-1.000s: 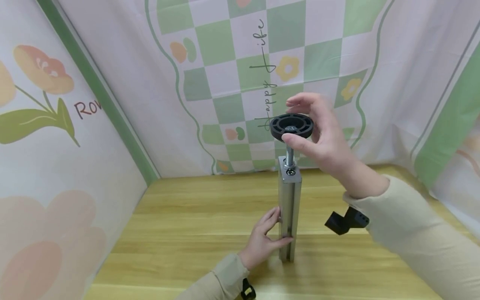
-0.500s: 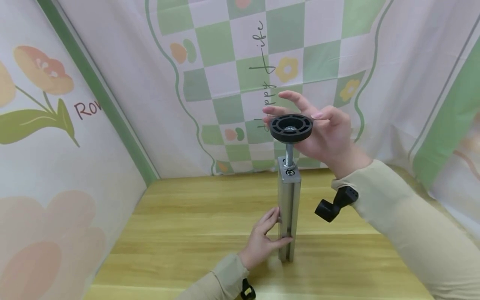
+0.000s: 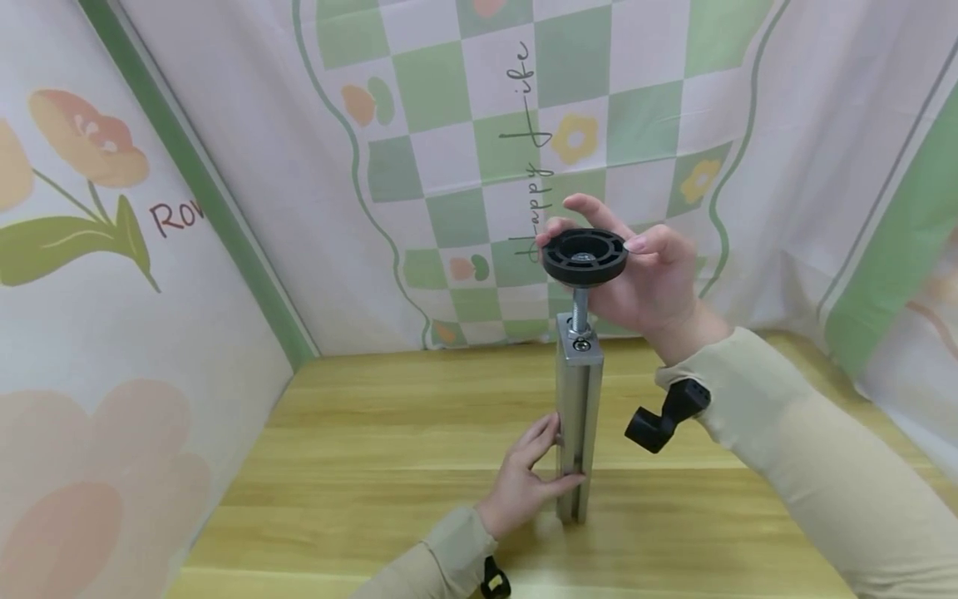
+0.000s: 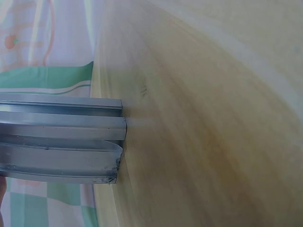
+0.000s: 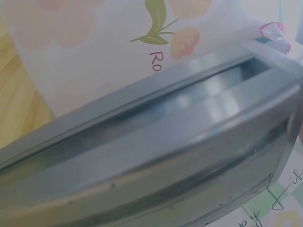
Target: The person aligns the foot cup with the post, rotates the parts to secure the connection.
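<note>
A slotted aluminium profile (image 3: 579,433) stands upright on the wooden table. Its lower end (image 4: 61,126) meets the tabletop in the left wrist view, and its side (image 5: 156,127) fills much of the right wrist view. My left hand (image 3: 519,485) grips it low down, thumb across the front. From its capped top rises a threaded rod with a nut, carrying a round black levelling foot (image 3: 585,274). My right hand (image 3: 649,287) holds the foot's rim from behind, thumb on the right edge and fingertips on the left. Its palm is partly hidden by the foot.
The table (image 3: 359,441) ends at a patterned curtain (image 3: 434,150) close behind the profile. Another printed curtain (image 3: 112,349) borders the left side, and cloth hangs along the right. A black camera mount (image 3: 666,416) juts from the right wrist.
My right hand has turned from reaching over the foot's right side, thumb in front, to behind it, fingers closing onto the rim. The left hand and profile stay put.
</note>
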